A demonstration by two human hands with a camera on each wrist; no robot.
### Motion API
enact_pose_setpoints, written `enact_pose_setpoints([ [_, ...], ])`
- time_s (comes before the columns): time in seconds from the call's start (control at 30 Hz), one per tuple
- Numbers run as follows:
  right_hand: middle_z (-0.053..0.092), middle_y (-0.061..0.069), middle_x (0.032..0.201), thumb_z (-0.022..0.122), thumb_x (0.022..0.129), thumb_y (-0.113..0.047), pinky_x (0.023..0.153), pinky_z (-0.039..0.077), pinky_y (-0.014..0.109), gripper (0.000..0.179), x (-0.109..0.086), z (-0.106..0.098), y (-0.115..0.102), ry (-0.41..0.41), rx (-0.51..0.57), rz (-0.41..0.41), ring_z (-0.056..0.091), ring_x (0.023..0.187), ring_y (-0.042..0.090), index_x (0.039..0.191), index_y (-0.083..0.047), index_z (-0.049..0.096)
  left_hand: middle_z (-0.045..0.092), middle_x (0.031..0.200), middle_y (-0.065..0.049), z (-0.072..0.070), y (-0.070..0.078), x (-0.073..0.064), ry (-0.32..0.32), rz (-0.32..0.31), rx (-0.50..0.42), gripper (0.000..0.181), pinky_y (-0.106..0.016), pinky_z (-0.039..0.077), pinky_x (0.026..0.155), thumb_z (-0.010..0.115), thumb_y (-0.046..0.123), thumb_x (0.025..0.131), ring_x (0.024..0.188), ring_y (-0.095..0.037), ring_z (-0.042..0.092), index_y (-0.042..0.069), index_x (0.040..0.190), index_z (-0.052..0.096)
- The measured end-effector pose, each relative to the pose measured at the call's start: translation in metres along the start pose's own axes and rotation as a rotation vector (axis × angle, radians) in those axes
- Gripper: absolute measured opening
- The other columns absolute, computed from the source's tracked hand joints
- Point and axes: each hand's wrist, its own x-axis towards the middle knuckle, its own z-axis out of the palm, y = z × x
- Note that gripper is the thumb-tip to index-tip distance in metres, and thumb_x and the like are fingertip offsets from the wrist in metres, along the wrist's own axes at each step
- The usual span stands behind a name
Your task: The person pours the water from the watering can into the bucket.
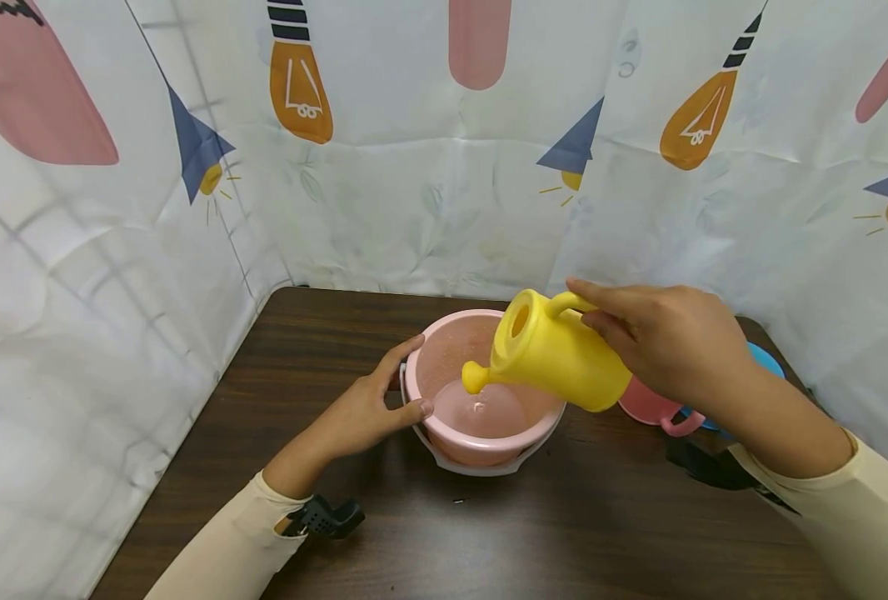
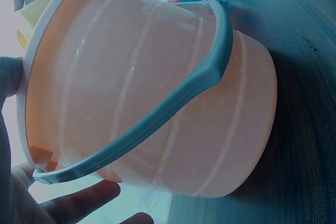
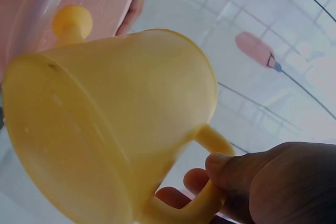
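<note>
My right hand [image 1: 657,333] grips the looped handle [image 3: 212,198] of a yellow watering can [image 1: 564,354]. The can is tilted, its round spout head [image 1: 476,377] low over the inside of a pink bucket [image 1: 489,443]. A little clear liquid with a ripple shows on the bucket's bottom. The bucket stands upright on the table, its grey handle [image 2: 157,116] hanging down along the side. With my left hand [image 1: 361,412] I hold the bucket's left rim, thumb and forefinger over the edge and the other fingers along the outside.
A pink cup [image 1: 650,404] with a handle and a blue item [image 1: 766,360] are on the dark wooden table [image 1: 324,333] at the right, partly hidden by my right arm. A printed white curtain [image 1: 429,208] surrounds the table's back and sides.
</note>
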Motion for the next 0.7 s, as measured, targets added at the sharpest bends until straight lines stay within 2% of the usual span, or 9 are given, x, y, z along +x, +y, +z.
enact_pose_setpoints([
  [0.07, 0.078, 0.003, 0.103, 0.085, 0.082, -0.010, 0.047, 0.041, 0.037, 0.049, -0.003, -0.001, 0.003, 0.017, 0.005, 0.006, 0.053, 0.052, 0.017, 0.129, -0.017, 0.074, 0.050, 0.149, -0.019, 0.000, 0.000, 0.000, 0.000, 0.000, 0.002, 0.087, -0.060, 0.043, 0.101, 0.070, 0.054, 0.092, 0.127, -0.035, 0.055, 0.044, 0.161, 0.019],
  [0.13, 0.077, 0.002, 0.088, 0.086, 0.081, -0.009, 0.045, 0.037, 0.034, 0.050, -0.007, -0.001, 0.005, 0.031, 0.011, 0.023, 0.043, 0.048, 0.013, 0.129, -0.017, 0.074, 0.050, 0.149, -0.019, 0.000, 0.001, 0.000, 0.000, -0.002, 0.003, 0.087, -0.060, 0.042, 0.101, 0.069, 0.054, 0.092, 0.127, -0.035, 0.055, 0.044, 0.161, 0.019],
  [0.2, 0.075, 0.001, 0.082, 0.087, 0.081, -0.010, 0.045, 0.037, 0.033, 0.049, -0.012, -0.002, 0.008, 0.035, 0.019, 0.047, 0.043, 0.049, 0.011, 0.128, -0.016, 0.074, 0.050, 0.149, -0.020, 0.000, 0.002, 0.000, 0.000, -0.004, 0.004, 0.086, -0.061, 0.042, 0.101, 0.069, 0.054, 0.092, 0.127, -0.035, 0.055, 0.044, 0.161, 0.019],
  [0.3, 0.074, 0.000, 0.081, 0.086, 0.081, -0.009, 0.047, 0.041, 0.032, 0.050, -0.019, -0.004, 0.013, 0.020, 0.039, 0.090, 0.055, 0.055, 0.014, 0.129, -0.015, 0.074, 0.051, 0.148, -0.019, 0.000, 0.002, 0.001, -0.004, -0.006, 0.004, 0.087, -0.060, 0.043, 0.100, 0.069, 0.055, 0.092, 0.127, -0.035, 0.055, 0.044, 0.161, 0.018],
  [0.37, 0.077, 0.003, 0.089, 0.086, 0.081, -0.006, 0.049, 0.044, 0.030, 0.051, -0.023, -0.006, 0.017, 0.018, 0.054, 0.103, 0.065, 0.063, 0.018, 0.130, -0.013, 0.073, 0.052, 0.148, -0.019, 0.000, 0.001, 0.001, -0.007, -0.005, 0.001, 0.087, -0.060, 0.043, 0.100, 0.069, 0.054, 0.092, 0.126, -0.034, 0.056, 0.044, 0.162, 0.018],
  [0.47, 0.078, 0.006, 0.093, 0.086, 0.079, 0.000, 0.051, 0.045, 0.021, 0.053, -0.031, -0.007, 0.023, 0.035, 0.091, 0.104, 0.072, 0.069, 0.024, 0.130, -0.009, 0.072, 0.052, 0.147, -0.019, 0.000, 0.001, 0.001, -0.009, -0.002, -0.002, 0.087, -0.059, 0.044, 0.100, 0.069, 0.055, 0.092, 0.126, -0.033, 0.056, 0.044, 0.162, 0.018],
  [0.57, 0.078, 0.006, 0.094, 0.087, 0.076, 0.003, 0.057, 0.046, 0.013, 0.055, -0.040, -0.007, 0.029, 0.050, 0.119, 0.113, 0.074, 0.071, 0.025, 0.129, -0.008, 0.073, 0.053, 0.146, -0.019, 0.001, 0.000, 0.001, -0.009, 0.004, -0.005, 0.087, -0.059, 0.044, 0.099, 0.069, 0.054, 0.092, 0.126, -0.033, 0.056, 0.044, 0.162, 0.017],
  [0.7, 0.077, 0.006, 0.092, 0.086, 0.079, 0.000, 0.055, 0.046, 0.013, 0.055, -0.052, -0.007, 0.037, 0.020, 0.151, 0.184, 0.072, 0.068, 0.017, 0.131, -0.012, 0.072, 0.054, 0.145, -0.019, 0.001, -0.001, 0.001, -0.003, 0.013, -0.005, 0.087, -0.058, 0.044, 0.099, 0.070, 0.053, 0.092, 0.125, -0.032, 0.057, 0.043, 0.162, 0.018],
])
